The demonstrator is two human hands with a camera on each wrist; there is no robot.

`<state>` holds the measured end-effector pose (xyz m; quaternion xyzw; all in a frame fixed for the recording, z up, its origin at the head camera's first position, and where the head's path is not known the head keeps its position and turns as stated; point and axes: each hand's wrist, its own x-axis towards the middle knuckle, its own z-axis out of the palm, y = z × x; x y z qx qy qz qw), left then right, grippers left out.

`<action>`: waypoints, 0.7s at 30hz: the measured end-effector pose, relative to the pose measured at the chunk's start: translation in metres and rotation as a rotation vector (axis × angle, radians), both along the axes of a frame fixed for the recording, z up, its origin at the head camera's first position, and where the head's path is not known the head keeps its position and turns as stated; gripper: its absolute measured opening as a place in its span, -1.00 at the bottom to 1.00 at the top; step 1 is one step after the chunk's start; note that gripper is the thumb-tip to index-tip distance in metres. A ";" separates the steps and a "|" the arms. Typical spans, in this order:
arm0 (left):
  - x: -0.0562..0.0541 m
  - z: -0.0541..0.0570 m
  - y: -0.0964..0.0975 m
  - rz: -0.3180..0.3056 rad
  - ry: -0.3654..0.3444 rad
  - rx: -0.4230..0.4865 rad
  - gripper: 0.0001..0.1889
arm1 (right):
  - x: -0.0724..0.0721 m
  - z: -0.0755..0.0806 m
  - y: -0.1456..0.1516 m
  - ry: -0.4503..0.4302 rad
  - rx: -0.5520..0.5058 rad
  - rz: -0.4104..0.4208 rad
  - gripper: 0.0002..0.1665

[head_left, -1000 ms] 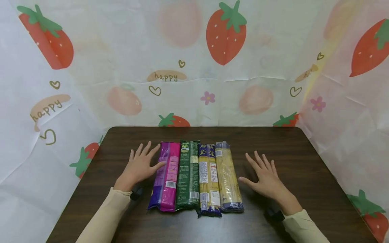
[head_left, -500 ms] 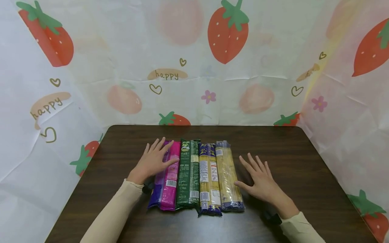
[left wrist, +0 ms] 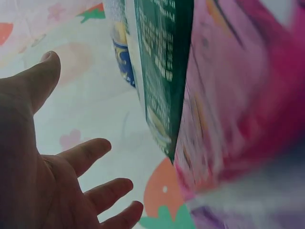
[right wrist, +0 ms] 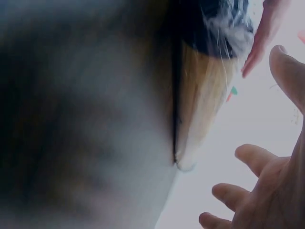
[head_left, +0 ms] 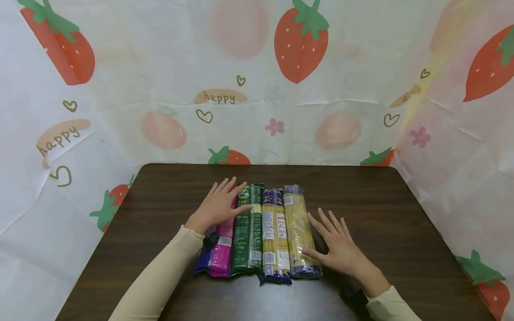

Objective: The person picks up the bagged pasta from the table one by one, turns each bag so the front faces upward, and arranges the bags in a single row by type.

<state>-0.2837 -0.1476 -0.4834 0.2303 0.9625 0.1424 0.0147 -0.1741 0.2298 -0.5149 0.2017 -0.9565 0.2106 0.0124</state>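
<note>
Four long packs lie side by side on the dark wooden table (head_left: 168, 187). From the left come a pink and purple pack (head_left: 221, 256), a green spaghetti pack (head_left: 242, 243), a blue-ended noodle pack (head_left: 274, 232) and a clear noodle pack (head_left: 296, 218). My left hand (head_left: 218, 206), fingers spread, is over the pink pack and hides its upper part; its thumb overlaps the green pack. Beside the clear pack, my right hand (head_left: 339, 247) is spread too, thumb overlapping that pack's edge. Both wrist views show straight, parted fingers with nothing between them.
A white strawberry-print sheet (head_left: 297, 111) stands behind the table and along both sides. Each wrist carries a small black camera, such as the left wrist camera (head_left: 210, 240).
My left hand has moved right, from beside the pink pack to over it and the green pack's edge. My right hand has shifted left and slightly nearer me. The packs stay in place.
</note>
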 end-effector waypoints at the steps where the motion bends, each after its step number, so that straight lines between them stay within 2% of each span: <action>1: -0.001 0.000 0.003 -0.007 0.001 -0.006 -0.07 | 0.001 0.000 -0.001 -0.001 -0.001 0.003 0.17; 12: -0.014 -0.002 0.033 -0.076 -0.042 -0.035 -0.08 | 0.009 -0.004 -0.005 0.001 0.003 0.044 0.12; 21: -0.026 -0.002 0.062 -0.130 -0.050 -0.039 -0.08 | 0.015 -0.006 -0.007 0.009 -0.024 0.118 0.16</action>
